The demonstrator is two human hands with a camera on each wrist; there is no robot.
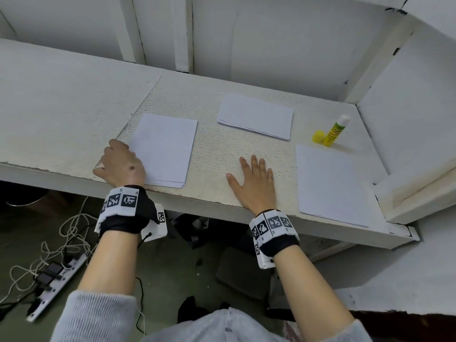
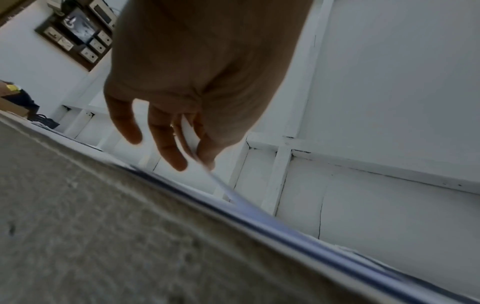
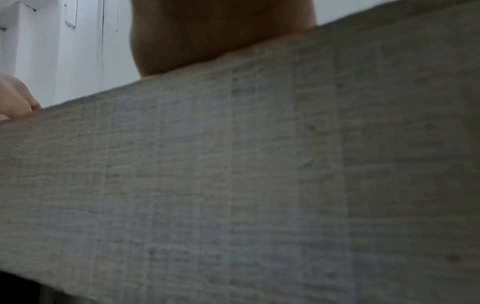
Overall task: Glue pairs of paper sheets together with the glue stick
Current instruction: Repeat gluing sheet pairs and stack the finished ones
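While head view hides left hand fingers, left wrist view shows fingers pinching lifted sheet edge off left paper stack. Right hand flat, spread on table. Farther right: uncapped glue stick upright, yellow cap beside.

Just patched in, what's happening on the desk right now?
A person is gluing paper sheets in pairs. The left hand pinches up the edge of the top sheet of the left paper stack. The right hand lies flat on the bare desk. The glue stick stands uncapped at the far right, its yellow cap beside it, untouched.
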